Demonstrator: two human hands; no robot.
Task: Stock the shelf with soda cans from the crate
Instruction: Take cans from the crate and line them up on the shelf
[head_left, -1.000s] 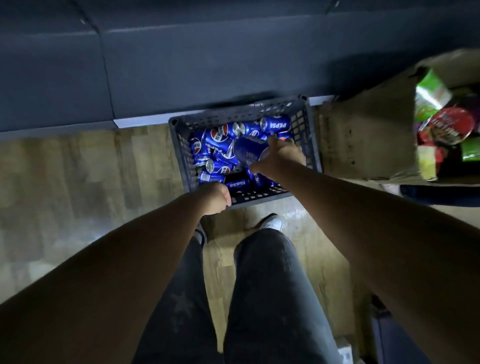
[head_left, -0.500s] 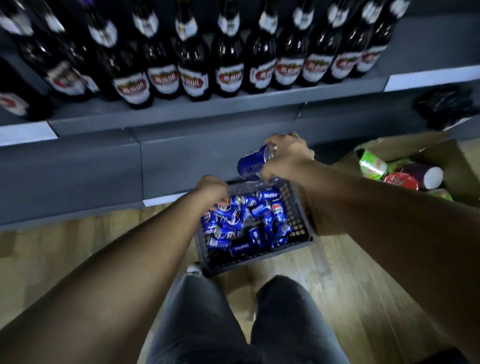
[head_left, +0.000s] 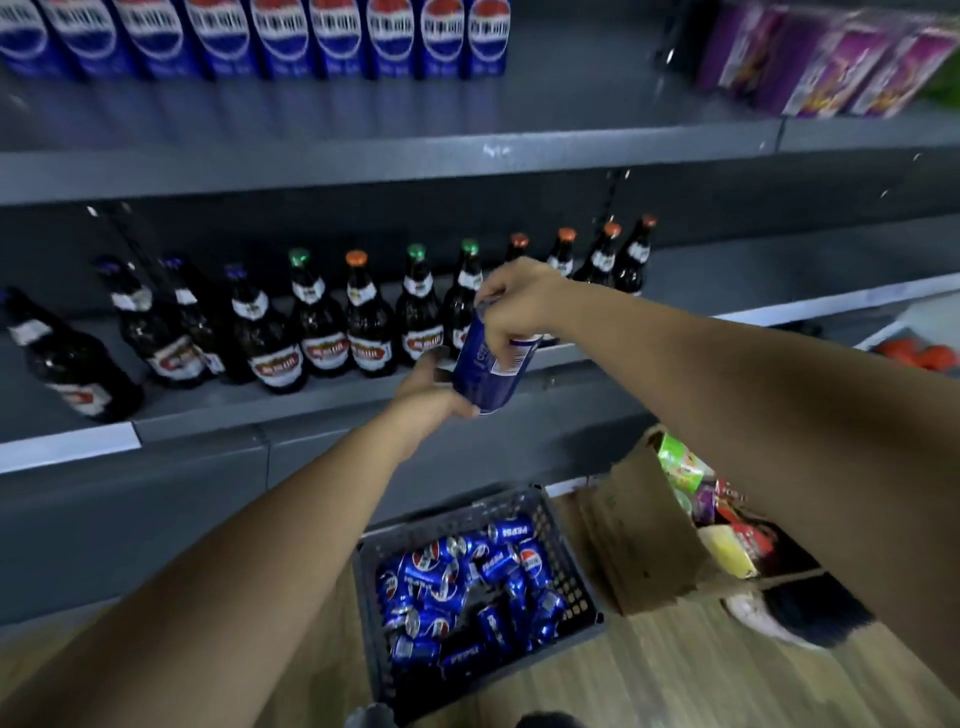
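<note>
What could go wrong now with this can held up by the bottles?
The tilted soda can, gripped by the right hand at its top and the left hand at its base, could slip and fall toward the crate below. It is also close to the dark bottles, so a swing might knock one over.

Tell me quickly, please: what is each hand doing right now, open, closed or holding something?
Left hand: holds the lower part of the blue can.
Right hand: grips the top of the same can.
</note>
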